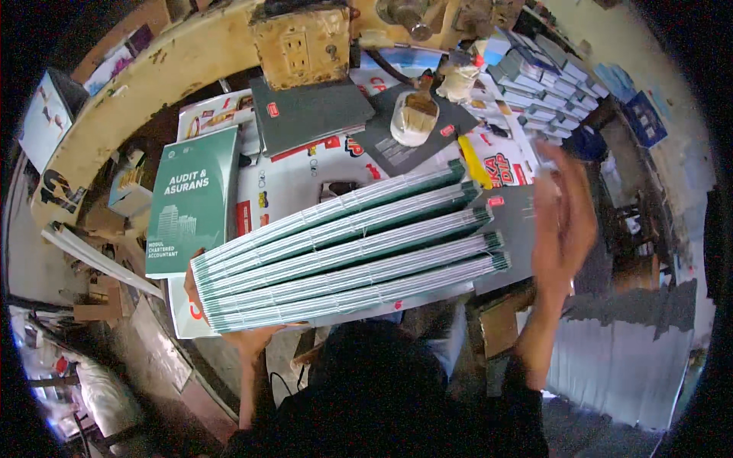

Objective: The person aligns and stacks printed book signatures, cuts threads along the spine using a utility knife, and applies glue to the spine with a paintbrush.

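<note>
Several thick booklets [336,252] with green covers and white page edges, with stitching threads across them, lie fanned out over the table. My left hand [250,341] is closed around their left end, with fingers showing at the left edge and the rest hidden underneath. To the right of the fan, my right hand [563,217] is raised apart from it, blurred by motion, so its grip is unclear. A green-covered book [192,202] lies flat at the left. Beyond the fan, a brush [416,118] with white-coated bristles rests on a dark grey board [382,149].
A stack of dark grey boards [309,114] lies at the back, below a worn yellow machine [301,46] with sockets. Piled white booklets [546,88] stand at the back right. Printed sheets [286,187] cover the table. A yellow strip [475,162] lies beyond the fan.
</note>
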`<state>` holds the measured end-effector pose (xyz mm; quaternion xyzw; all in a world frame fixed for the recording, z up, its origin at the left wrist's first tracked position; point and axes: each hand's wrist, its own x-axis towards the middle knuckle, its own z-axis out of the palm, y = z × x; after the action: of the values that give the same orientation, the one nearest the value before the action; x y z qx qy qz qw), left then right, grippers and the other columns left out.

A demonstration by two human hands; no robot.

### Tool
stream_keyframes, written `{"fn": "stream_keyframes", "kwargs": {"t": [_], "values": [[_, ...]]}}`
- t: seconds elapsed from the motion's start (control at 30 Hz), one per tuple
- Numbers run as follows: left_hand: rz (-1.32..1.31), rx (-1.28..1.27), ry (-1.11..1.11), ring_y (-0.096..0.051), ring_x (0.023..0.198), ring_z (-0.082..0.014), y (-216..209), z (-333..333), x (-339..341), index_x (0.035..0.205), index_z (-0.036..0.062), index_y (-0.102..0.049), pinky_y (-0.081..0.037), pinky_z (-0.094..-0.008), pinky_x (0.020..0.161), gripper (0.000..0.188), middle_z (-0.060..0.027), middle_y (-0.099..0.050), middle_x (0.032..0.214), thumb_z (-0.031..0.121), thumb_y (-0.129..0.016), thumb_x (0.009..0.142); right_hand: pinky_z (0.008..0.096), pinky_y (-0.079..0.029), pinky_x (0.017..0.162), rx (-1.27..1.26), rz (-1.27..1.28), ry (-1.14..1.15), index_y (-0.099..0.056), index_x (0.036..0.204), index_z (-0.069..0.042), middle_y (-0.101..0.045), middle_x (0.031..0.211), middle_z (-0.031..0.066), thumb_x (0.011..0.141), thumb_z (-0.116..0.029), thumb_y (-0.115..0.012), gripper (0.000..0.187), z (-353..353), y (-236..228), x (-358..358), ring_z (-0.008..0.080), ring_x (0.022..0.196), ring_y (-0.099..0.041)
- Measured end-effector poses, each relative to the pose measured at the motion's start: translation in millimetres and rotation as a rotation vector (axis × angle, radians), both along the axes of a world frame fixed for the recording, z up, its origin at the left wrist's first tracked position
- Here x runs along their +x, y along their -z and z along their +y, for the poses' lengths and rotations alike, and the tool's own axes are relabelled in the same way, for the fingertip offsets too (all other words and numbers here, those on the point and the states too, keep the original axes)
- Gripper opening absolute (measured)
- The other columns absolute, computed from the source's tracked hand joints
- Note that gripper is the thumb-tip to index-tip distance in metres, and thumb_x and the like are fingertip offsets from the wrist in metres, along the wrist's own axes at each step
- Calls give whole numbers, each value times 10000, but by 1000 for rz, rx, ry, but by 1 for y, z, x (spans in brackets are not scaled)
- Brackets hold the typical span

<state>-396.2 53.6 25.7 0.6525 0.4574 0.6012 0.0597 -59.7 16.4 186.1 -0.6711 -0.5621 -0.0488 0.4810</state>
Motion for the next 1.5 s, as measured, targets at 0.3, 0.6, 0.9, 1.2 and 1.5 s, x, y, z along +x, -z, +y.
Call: {"fn": "stream_keyframes", "kwargs": {"t": [0.3,0.6,0.9,1.2,1.5], "values": [[-6,-49,84,-435,1195,-286,31,-22,-15,1350,-59,-302,-349,-425,1032,1488,-148,-378,1298,759,-807,214,432,-447,865,-136,-611,-401,-614,1162,-51,-579,1135,121,620,-253,-840,621,-50,44,-46,303,1028,-568],[-162,-73,153,-445,1167,-276,10,-6,-4,1315,-53,-329,-353,-408,1017,1483,-138,-418,1236,771,-794,172,391,-490,704,-284,-426,-624,-615,1007,-61,-604,877,80,647,-177,-800,421,-11,39,-79,266,802,-620],[-219,-106,121,-550,969,-225,-10,9,15,1165,-4,-399,-461,-359,878,1077,-99,-524,1051,419,-969,355,311,-486,759,111,-476,91,-614,982,-3,-635,860,87,635,-90,-798,401,-91,-103,14,182,803,-592],[-487,-250,99,-632,863,-184,-6,0,-7,1007,-12,-492,-508,-323,775,670,-89,-633,927,156,-942,539,260,-505,747,212,-607,-101,-637,936,-38,-657,907,50,678,-76,-816,316,14,-135,-29,138,811,-630],[-179,-168,281,-639,716,-204,-2,-16,-29,887,-17,-583,-509,-368,665,461,-140,-659,843,212,-872,610,268,-474,601,80,-678,-814,-602,845,-35,-606,733,41,628,-63,-784,284,81,-145,-68,129,664,-600]]}}
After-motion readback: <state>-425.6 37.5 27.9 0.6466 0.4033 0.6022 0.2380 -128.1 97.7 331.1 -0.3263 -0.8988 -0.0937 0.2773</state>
